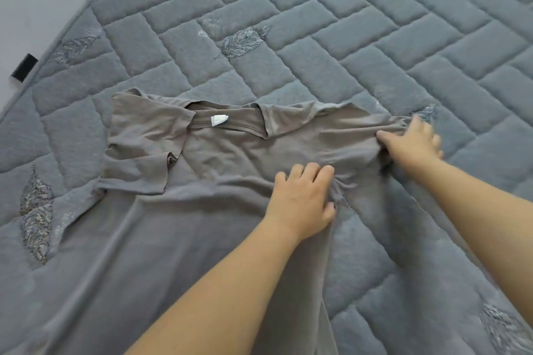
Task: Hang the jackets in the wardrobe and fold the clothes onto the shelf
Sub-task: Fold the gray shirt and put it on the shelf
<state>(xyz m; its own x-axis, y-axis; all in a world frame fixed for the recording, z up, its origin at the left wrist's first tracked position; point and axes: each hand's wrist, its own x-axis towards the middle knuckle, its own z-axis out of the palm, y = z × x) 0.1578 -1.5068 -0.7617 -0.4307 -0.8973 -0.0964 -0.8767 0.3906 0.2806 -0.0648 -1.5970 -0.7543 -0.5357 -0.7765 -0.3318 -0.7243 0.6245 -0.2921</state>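
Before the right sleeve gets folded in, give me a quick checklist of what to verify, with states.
1. Taupe-grey T-shirt lying on the grey quilted mattress: ok.
2. Left sleeve already folded inward: ok.
3. Right hand gripping the right sleeve fabric: ok.
4. Left hand holding down the shirt body: ok.
5. Shirt body smooth: not ok, wrinkles bunch between the hands.
6. Hem lying flat: cannot tell, it runs out of frame.
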